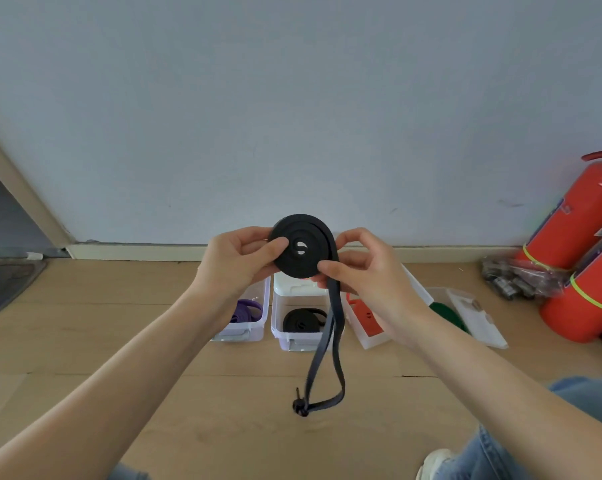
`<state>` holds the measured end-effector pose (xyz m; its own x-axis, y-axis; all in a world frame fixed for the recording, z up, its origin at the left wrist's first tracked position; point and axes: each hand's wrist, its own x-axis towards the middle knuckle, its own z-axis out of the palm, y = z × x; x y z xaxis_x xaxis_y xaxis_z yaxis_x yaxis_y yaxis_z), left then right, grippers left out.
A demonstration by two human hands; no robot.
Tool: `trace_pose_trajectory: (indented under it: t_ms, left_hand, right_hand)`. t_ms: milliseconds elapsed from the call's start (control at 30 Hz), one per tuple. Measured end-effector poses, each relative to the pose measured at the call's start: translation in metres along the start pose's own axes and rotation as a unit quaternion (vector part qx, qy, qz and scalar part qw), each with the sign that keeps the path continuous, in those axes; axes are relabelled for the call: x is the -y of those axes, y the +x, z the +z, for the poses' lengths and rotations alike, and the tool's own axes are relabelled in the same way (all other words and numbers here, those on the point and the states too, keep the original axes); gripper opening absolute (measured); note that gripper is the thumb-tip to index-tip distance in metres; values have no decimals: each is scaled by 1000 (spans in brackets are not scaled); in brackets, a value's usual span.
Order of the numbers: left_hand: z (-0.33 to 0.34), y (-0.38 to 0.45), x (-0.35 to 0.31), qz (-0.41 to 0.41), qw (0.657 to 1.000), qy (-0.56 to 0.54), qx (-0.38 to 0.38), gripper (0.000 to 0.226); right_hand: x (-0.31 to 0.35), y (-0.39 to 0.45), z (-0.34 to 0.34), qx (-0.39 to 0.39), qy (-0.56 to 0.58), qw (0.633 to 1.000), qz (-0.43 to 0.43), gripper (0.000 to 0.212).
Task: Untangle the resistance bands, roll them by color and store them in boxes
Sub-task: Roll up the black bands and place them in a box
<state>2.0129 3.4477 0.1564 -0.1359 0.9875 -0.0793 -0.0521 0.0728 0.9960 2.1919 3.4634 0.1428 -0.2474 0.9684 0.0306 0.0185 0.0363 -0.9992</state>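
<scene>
The left hand (244, 258) pinches the black resistance band roll (301, 245), thumb pressed on its face to stop the coil springing open. The right hand (360, 268) pinches the band at the roll's 4 o'clock edge, feeding the unrolled tail (327, 358), which hangs toward the wooden floor (84, 341). Directly below, at 6 o'clock, the middle storage box (280, 327) holds another black roll, judged the destination.
</scene>
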Motion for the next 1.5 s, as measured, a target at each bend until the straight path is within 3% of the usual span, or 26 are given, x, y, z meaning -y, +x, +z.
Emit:
trace_pose_trajectory:
  t_ms: [133,233,300,367,433,667,900,1067,1167,1267,1400,1500]
  left_hand:
    - [-4,-2,-1,-47,983,151,94,25]
    - [-7,-5,-7,-131,967,78,203,30]
    - [-7,-7,-10,-148,963,56,217,41]
    - [-5,-8,-8,-118,964,137,194,41]
    - [-1,-8,-4,-65,968,194,147,36]
    - [0,8,-8,66,987,142,-45,30]
    - [8,8,4,101,975,157,-123,33]
    - [16,1,10,66,980,161,-94,30]
    - [6,2,0,-24,990,140,-6,29]
    - [-3,1,-8,-36,981,172,85,31]
    - [9,-4,0,7,960,265,86,33]
    - [8,0,-3,34,973,225,51,29]
  right_hand:
    - [6,4,-8,-16,-59,998,-32,17]
    - [11,3,-7,21,-138,988,-66,21]
    - [12,1,-5,55,-177,980,-77,24]
    - [11,-2,-2,90,-207,971,-75,28]
    - [11,-4,0,105,-155,981,-59,27]
    - [11,3,-4,80,90,991,58,5]
    - [4,-1,10,83,146,982,86,20]
    - [-1,-2,8,58,81,992,71,20]
    - [3,-1,-3,39,-45,998,25,20]
    - [10,-1,-5,70,-141,987,-25,20]
    - [8,-3,3,82,-141,986,-35,24]
    - [10,-1,0,81,-63,995,16,21]
